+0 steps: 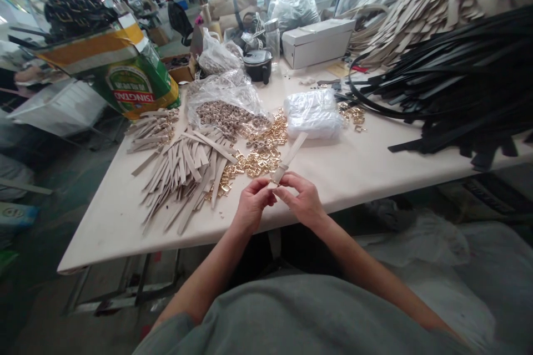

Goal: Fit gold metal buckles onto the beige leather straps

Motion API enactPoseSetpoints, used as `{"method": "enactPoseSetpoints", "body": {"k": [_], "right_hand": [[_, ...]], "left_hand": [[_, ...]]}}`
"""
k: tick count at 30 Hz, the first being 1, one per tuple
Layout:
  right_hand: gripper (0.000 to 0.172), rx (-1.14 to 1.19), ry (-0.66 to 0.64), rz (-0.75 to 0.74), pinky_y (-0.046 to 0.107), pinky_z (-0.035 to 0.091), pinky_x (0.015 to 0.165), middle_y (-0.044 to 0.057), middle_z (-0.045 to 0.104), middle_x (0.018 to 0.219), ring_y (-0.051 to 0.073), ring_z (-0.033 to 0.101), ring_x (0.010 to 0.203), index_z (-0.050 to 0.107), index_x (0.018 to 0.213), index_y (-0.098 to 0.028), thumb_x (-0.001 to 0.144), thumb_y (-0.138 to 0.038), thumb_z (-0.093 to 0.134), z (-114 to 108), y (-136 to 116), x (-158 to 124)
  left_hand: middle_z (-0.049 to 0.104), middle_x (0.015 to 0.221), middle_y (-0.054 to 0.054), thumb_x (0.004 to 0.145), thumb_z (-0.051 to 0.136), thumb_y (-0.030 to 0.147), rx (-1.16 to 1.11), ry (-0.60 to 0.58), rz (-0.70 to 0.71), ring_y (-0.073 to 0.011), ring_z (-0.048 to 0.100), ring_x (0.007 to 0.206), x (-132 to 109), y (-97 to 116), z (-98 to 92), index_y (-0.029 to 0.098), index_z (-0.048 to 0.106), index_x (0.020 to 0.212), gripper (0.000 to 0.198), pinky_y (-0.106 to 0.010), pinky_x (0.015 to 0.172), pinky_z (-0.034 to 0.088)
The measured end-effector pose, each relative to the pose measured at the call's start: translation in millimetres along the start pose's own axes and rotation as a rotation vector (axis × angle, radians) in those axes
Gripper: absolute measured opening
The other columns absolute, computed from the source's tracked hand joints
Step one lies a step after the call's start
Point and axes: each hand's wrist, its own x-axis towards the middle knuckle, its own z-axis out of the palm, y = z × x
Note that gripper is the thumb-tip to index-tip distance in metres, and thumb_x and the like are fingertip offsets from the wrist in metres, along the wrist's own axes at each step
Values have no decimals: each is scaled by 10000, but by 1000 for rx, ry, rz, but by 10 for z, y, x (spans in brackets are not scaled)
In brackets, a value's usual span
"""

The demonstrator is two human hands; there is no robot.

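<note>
Near the table's front edge, both my hands meet on one short beige strap (295,150). My right hand (303,199) pinches it near its lower end, where a beige loop sits around it. My left hand (253,202) closes on the same lower end, its fingertips touching the right ones. A bit of gold shows there, partly hidden by the fingers. Just beyond lies a heap of gold buckles (260,161). To the left is a fanned pile of beige straps (183,166), and behind it an open clear bag of small beige loops (220,116).
A plastic-wrapped white packet (312,113) lies beyond my right hand. Black straps (449,83) overhang the right side, with beige straps (433,0) behind. A white box (318,41), a dark pot (257,66) and a green carton (133,86) stand on the cream-covered table (108,222).
</note>
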Motion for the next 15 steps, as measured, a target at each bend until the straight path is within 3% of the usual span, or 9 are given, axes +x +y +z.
{"method": "enactPoseSetpoints", "body": {"k": [4,8,11,15], "right_hand": [[173,42,89,63,337,529,847,60,724,930,221,679,907,704,905,-205,922,-352,617,47,-46,-11],[243,57,170,145,325,540,760,46,711,803,205,677,787,660,829,-207,951,-385,549,68,6,4],[283,114,196,186,318,558,721,52,721,828,190,690,738,635,880,-207,964,-451,519,28,113,33],[376,231,219,315,289,571,613,45,717,817,167,705,617,567,907,-205,952,-572,496,-73,293,54]], "left_hand": [[633,664,20,721,794,344,49,-2,34,-81,518,549,-13,-69,53,176,699,828,220,-220,546,411],[650,697,1,732,787,394,206,-71,36,-115,589,600,20,5,117,176,705,809,246,-241,576,450],[698,783,-35,733,769,415,406,-150,73,-146,630,662,171,175,62,172,730,832,265,-249,583,456],[679,707,-26,794,715,401,713,-63,284,-147,588,635,569,534,-156,179,743,854,232,-258,597,431]]}}
